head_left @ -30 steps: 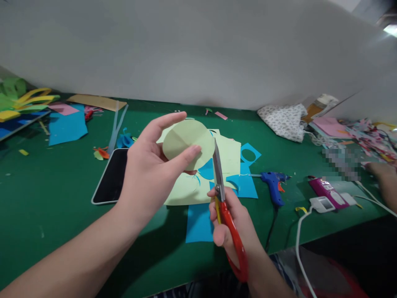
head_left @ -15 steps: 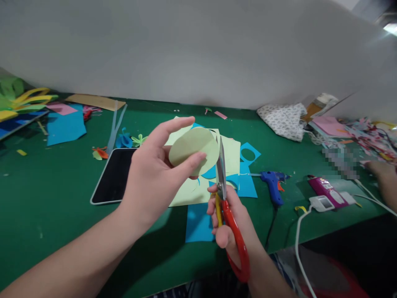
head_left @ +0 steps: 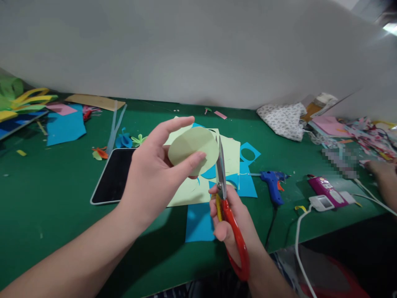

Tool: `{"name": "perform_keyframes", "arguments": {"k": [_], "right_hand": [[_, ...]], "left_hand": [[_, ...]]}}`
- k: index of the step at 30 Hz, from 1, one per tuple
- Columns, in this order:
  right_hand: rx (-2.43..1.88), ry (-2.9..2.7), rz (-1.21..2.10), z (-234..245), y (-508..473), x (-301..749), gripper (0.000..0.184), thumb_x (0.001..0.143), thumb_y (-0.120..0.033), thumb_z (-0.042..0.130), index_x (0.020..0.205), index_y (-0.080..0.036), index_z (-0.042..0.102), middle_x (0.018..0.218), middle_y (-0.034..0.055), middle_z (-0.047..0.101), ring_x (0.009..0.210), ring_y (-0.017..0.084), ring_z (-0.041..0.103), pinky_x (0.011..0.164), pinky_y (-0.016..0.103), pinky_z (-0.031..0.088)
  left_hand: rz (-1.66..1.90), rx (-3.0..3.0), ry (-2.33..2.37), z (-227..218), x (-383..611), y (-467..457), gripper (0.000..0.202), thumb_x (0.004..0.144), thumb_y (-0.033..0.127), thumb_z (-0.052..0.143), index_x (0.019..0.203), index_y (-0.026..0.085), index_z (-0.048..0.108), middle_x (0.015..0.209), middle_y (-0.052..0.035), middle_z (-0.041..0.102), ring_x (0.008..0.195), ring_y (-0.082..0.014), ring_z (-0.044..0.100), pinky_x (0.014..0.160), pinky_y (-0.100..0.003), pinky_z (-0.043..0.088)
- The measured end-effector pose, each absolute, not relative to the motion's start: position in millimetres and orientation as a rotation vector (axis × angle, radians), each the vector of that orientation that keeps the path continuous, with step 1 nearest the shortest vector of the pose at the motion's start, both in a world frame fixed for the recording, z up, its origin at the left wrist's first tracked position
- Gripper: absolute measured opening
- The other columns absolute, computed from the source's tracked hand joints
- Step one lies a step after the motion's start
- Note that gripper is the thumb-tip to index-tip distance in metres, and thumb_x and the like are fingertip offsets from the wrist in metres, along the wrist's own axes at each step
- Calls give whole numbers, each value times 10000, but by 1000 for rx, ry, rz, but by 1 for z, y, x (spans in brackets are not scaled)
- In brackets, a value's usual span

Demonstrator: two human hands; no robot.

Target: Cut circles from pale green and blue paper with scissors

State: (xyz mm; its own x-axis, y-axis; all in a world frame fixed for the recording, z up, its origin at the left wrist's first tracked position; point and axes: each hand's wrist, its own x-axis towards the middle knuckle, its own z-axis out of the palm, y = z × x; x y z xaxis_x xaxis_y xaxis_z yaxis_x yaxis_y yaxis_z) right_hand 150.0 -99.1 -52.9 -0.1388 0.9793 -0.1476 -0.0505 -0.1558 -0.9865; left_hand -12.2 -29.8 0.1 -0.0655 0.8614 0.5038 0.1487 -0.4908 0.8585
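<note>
A pale green paper circle (head_left: 195, 145) is pinched between the thumb and fingers of my left hand (head_left: 155, 169), whose index finger stretches out above it. My right hand (head_left: 235, 219) grips scissors (head_left: 222, 178) by their red and yellow handles, with the blades pointing up along the circle's right edge. The blades look nearly closed; whether they touch the paper I cannot tell. Under both hands lie pale green paper sheets (head_left: 231, 155) and blue paper pieces (head_left: 200, 225). A blue scrap with a round hole (head_left: 256, 152) lies to the right.
A tablet (head_left: 111, 178) lies left beside small paper flowers (head_left: 124, 140). To the right are a blue glue gun (head_left: 273, 184), a power bank with a white cable (head_left: 322, 203) and a cloth pouch (head_left: 282, 120). Another person's hand (head_left: 381, 176) is at the far right.
The scissor blades have drawn slightly closer together and my right thumb has shifted a little. The paper circle has barely moved in my left hand.
</note>
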Motion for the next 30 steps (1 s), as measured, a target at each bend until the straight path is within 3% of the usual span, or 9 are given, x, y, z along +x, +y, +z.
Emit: {"name": "perform_keyframes", "arguments": {"k": [12,30], "right_hand": [[-1177,-1171,1505,-52,-99,152,812,453,-793,739,1035,-265,537,661,-79,401,547,93,275,502,249,228],[-1229,-1228,1454,-51,-100,155,817,456,-825,712,1022,-258,549,630,-75,389,538,101,275,489,255,246]], "left_hand": [[1595,1599,1083,-1,-13,-27,507,733,231,801,1210,253,633,836,22,735,585,-135,715,445,-195,623],[1597,1520,1051,-2,-14,-27,504,735,223,806,1203,294,635,878,29,743,622,-152,726,447,-221,635]]}}
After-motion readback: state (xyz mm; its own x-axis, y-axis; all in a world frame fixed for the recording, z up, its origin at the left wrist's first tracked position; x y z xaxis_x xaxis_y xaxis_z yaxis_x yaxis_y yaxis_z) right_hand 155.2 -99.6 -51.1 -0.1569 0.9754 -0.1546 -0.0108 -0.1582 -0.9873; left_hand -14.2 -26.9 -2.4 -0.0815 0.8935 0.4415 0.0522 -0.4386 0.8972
